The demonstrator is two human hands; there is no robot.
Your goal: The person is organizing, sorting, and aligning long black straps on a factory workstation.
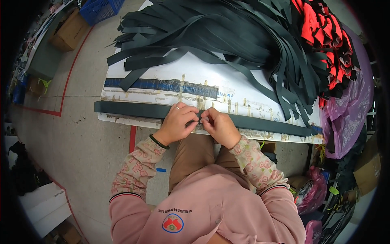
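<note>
A long dark grey-green flat strap [130,109] lies along the near edge of the white work board [239,87]. At its middle my two hands meet, fingertips almost touching. My left hand [178,123] is closed over the strap in a pinch, with a ring on one finger and a dark band at the wrist. Just to its right, my right hand [222,128] pinches too, thumb against fingers. Whatever small thing sits between the fingertips is too small and covered to make out. Strips of tape and pen marks cover the board around the strap.
A big heap of similar dark straps [195,32] fills the board's far side. Red-and-black pieces [325,40] and a purple plastic bag [347,114] are at the right. A cardboard box [70,30] and a blue crate [99,10] stand at the far left.
</note>
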